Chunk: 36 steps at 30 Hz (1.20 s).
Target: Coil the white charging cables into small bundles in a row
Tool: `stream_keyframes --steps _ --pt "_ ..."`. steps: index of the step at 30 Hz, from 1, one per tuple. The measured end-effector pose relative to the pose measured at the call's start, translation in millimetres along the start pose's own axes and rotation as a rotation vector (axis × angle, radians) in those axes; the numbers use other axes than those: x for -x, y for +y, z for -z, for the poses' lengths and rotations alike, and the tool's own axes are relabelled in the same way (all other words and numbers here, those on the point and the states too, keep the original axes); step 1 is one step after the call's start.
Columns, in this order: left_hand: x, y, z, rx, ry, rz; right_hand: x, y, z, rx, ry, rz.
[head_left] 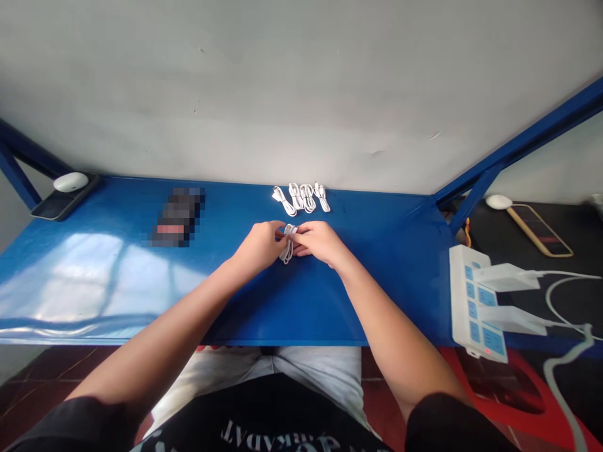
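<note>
Black shirt (282, 402) nearest, pale lettering upside down, partly cut off at bottom, hard to read. Left hand (262, 243) and right hand (321, 242) above blue tabletop (292, 307), fingers of both clamped on coiled white cable (287, 252), partly hiding it. Other white bundles (308, 199) just beyond, near wall. Dark object (176, 210) at left pixelated. Power strip (461, 314) at right, markings too small.

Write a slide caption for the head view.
Left hand and right hand hold a bundled white cable over a blue table, more bundles behind.
</note>
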State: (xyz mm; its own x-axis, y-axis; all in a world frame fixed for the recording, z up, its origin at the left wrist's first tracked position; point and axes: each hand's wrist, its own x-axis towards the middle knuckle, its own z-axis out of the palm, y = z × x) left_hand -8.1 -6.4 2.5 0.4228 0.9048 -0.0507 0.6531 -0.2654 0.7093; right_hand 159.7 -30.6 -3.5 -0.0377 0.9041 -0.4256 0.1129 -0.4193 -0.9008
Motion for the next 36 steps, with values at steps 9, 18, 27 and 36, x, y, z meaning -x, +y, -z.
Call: stream_keyframes --steps 9,18,27,36 --pt "1 -4 -5.6 0.039 0.059 0.011 1 -7 5 -0.063 0.034 -0.050" --pt "7 -11 -10.5 -0.095 0.011 -0.239 -1 -2 23 0.367 0.112 0.100" --pt "2 -12 1.1 -0.304 -0.106 -0.461 2 0 34 0.596 -0.014 0.479" --pt "-1 -41 6.7 -0.219 -0.095 -0.626 1 3 26 0.717 0.050 0.484"
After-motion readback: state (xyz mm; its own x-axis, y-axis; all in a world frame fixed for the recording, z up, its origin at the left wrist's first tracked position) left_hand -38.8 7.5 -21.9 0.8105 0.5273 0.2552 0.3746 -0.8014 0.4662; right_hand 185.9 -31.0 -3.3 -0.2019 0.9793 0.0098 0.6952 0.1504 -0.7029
